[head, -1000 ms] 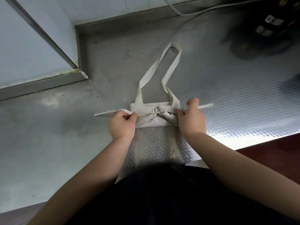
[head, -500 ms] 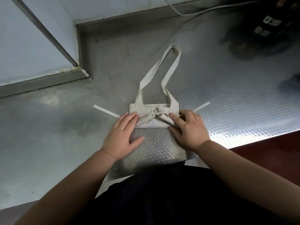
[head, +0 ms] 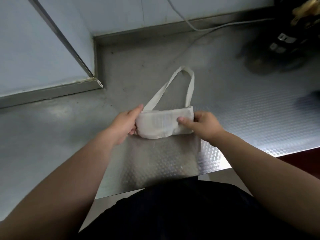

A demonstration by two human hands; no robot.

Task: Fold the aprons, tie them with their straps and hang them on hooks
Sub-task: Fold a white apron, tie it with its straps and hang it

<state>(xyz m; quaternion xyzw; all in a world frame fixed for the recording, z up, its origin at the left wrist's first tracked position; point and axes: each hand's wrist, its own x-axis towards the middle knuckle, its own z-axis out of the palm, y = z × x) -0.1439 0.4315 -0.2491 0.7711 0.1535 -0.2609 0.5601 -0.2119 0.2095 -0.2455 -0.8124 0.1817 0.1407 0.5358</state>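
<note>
The left hand [head: 123, 126] now grips the left end of the folded apron [head: 162, 124], and the right hand [head: 205, 126] pinches its right end, thumb on the near face. Half a second ago both palms lay flat on it. The bundle has been turned: the knot and loose strap ends no longer show. It sits mid-counter [head: 69, 135], the neck loop [head: 190, 84] trailing far.

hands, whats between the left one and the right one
The folded apron, seen in the head view. The left hand grips its left end and the right hand pinches its right end; nothing else lies between them.
</note>
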